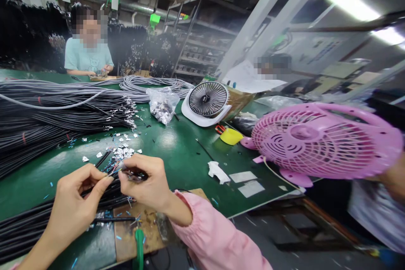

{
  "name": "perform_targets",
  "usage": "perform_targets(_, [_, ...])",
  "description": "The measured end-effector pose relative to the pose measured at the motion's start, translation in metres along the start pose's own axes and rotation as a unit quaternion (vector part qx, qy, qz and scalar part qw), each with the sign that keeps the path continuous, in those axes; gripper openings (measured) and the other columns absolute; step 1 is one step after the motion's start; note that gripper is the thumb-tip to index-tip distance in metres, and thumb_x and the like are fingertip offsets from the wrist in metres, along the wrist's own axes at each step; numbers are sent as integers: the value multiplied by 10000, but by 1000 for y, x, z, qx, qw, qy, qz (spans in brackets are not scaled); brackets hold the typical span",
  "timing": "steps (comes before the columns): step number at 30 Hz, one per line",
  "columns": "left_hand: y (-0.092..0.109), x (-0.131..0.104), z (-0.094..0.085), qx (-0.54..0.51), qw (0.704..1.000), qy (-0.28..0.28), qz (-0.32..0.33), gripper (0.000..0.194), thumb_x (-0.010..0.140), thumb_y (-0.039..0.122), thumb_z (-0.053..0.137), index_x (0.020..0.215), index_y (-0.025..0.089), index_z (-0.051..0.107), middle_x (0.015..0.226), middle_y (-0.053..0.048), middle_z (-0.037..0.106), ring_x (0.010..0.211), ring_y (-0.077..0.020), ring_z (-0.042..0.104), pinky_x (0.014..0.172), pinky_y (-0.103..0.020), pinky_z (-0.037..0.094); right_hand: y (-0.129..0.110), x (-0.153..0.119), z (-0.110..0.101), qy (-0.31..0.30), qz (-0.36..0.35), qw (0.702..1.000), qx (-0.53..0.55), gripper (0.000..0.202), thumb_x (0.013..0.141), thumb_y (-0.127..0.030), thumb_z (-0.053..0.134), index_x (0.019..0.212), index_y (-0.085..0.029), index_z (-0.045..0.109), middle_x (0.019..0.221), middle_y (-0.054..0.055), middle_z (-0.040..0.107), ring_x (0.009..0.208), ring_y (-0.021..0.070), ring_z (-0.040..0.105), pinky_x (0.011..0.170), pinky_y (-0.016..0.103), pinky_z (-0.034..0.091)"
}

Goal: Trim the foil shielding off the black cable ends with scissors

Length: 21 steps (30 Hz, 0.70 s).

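Observation:
My left hand [77,198] pinches a thin wire [111,173] between thumb and fingertips. Close beside it, my right hand [145,181] is closed, with fingertips at the same wires and a dark object partly hidden in the palm; its kind does not show. Below both hands lie black cables [28,223] with stripped ends and coloured wires. A brown board [126,240] sits under the right hand, with a green handle [139,247] at its front. Crumpled foil scraps [122,152] lie just beyond my fingers.
Bundled grey and black cables [63,114] fill the table's left side. A bag of small parts [163,105], a white fan [207,101], a yellow piece [231,136] and a pink fan [316,141] stand farther back and right. A person [88,57] sits across the table.

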State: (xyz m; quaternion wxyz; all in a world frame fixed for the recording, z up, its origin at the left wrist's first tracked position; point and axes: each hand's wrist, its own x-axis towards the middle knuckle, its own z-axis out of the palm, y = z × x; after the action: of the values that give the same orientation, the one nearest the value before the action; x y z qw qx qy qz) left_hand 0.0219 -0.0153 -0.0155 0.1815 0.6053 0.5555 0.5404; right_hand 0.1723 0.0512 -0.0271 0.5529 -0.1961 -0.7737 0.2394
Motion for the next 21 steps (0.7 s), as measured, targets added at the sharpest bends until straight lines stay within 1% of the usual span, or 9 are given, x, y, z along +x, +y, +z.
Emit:
perform_targets(6, [0,0,1,9,1000,0,2,268,768,336,629,534,207,609,473,40,578,410,-96,525,396,-164,407,2,-1,1,-3,7,1000,22,64,771,-159,639,709,-166,652,636,18,701,544,108,628,526,193,510])
perform_targets(12, [-2,0,2,12,1000,-1,-7,269,761,355,624,538,206,605,476,32,577,418,-107,521,398,-182,401,1,-3,0,-14,5,1000,-6,31,744,-193,631,748,-172,653,632,19,684,550,126,603,533,229,497])
perform_targets(14, [-1,-1,2,14,1000,-4,-9,271,765,356,625,539,208,605,474,33,572,424,-110,521,400,-187,399,-2,-1,-1,-20,39,999,21,18,709,-193,634,708,-177,642,622,16,670,551,127,588,546,239,495])
perform_targets(15, [-1,-1,2,16,1000,-6,-10,273,771,356,625,542,210,607,474,34,570,425,-111,520,401,-189,396,-3,2,-1,-21,77,996,48,21,688,-194,629,671,-182,631,605,8,654,541,124,573,543,240,487])
perform_targets(16, [-1,-1,2,19,1000,-9,-9,275,777,355,625,544,211,610,477,35,570,426,-111,519,403,-192,397,-5,4,-1,-25,128,988,83,34,666,-196,622,634,-187,618,578,-4,632,521,117,551,528,237,475])
perform_targets(17, [-1,-1,2,22,1000,-11,-6,274,781,352,625,546,213,614,481,34,572,429,-112,520,408,-195,399,-6,7,-2,-31,193,973,126,43,642,-198,612,601,-190,604,544,-19,603,490,107,520,501,230,456])
perform_targets(18, [-1,-1,2,24,1000,-11,-3,267,783,347,624,552,214,620,488,34,577,431,-112,522,413,-197,402,-6,10,-2,-45,268,947,174,47,619,-199,600,573,-191,591,508,-32,572,455,95,482,468,220,430])
perform_targets(20, [-2,-1,2,26,1000,-5,5,252,785,335,618,563,216,632,499,33,583,435,-111,524,416,-197,404,-7,15,-3,-105,409,868,262,47,581,-205,585,538,-186,582,445,-48,525,386,74,406,400,203,365])
perform_targets(21, [-3,0,1,27,1000,-2,7,246,787,328,613,569,216,636,504,34,586,437,-110,526,414,-194,402,-7,17,-3,-140,455,829,292,48,571,-206,585,530,-181,587,425,-49,514,364,66,378,379,199,337])
